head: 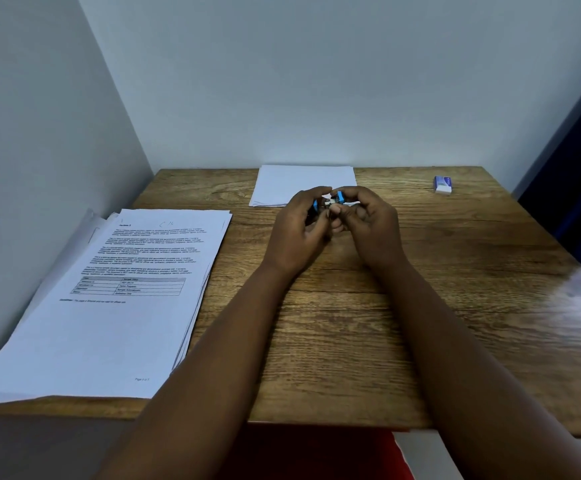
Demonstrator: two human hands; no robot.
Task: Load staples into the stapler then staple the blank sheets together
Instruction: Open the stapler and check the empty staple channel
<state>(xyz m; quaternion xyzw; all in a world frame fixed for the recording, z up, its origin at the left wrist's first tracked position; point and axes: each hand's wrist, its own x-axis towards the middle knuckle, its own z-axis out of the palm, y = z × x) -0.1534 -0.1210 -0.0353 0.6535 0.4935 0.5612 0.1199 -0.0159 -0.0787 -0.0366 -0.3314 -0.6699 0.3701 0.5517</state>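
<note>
While you work above the counter, both hands, left and right, grip the small blue stapler | loading looks unfinished | blank sheets lie unstapled just behind | staple box far right.

The light is dim, cool and even, with no hard shadows; the pale grey wall darkens toward the upper left of the frame; the brown wood-grain table carries a whitish smear of glare and blur at the right edge; wide-angle distortion bends the table edges and wall corner outward; print on the white stack of printed pages at lower left is soft and unreadable; lower corners fall into shadow.
</note>
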